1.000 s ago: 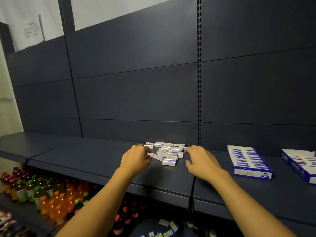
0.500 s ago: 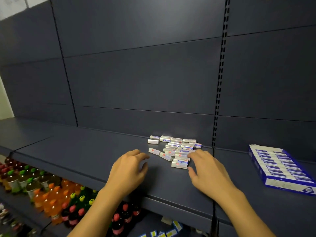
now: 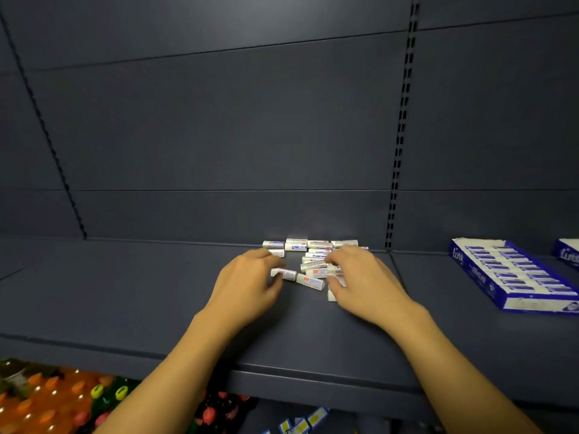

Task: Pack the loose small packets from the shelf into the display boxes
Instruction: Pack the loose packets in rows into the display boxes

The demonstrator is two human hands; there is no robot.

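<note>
Dark shelf (image 3: 156, 296) holds the packets (image 3: 310, 261) by its back wall, and I see both hands have closed in since half a second ago, left hand (image 3: 247, 283) and right hand (image 3: 363, 280) curling onto them, box (image 3: 513, 277) waiting well right.

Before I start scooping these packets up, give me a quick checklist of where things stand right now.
1. Small white loose packets within reach on the dark grey metal shelf: ok.
2. Left hand at the pile's left edge: ok.
3. Right hand over the pile's right side: ok.
4. Firm hold on any packet: cannot tell, the fingers hide the contact.
5. Blue and white cardboard display box to the right, open: ok.
6. Free room in that box: not ok, its rows look full.
</note>
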